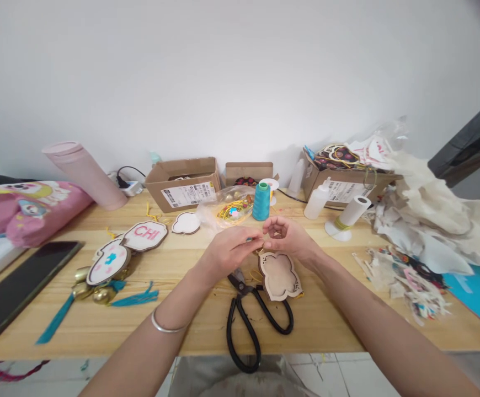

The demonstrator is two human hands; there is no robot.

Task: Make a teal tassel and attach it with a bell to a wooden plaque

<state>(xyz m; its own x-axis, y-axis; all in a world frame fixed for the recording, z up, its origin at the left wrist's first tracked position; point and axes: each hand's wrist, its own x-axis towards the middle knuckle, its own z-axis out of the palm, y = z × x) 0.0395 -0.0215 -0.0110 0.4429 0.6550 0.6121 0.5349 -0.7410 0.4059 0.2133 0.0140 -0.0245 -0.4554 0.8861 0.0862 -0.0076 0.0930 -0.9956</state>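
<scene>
My left hand [232, 249] is closed in a pinch, with a trace of blue showing between its fingers; what it holds is mostly hidden. Its fingertips meet those of my right hand [286, 238], whose fingers curl inward over something small. Just below the meeting fingertips, a scalloped wooden frame [281, 277] with cut-out corners lies on the table, a small brass-coloured bit at its top edge. Black-handled scissors [243, 325] lie beneath the hands, their blades partly covered by my left hand. Behind the hands stands a cone of teal thread [261, 203].
Left lie embroidered plaques [145, 236] with brass bells [104, 295] and teal tassels [136, 298], beside a phone [25, 286]. Cardboard boxes [184, 187], a plastic bag [223, 207] and a white bottle [316, 203] stand behind. Fabric scraps [405, 281] cover the right.
</scene>
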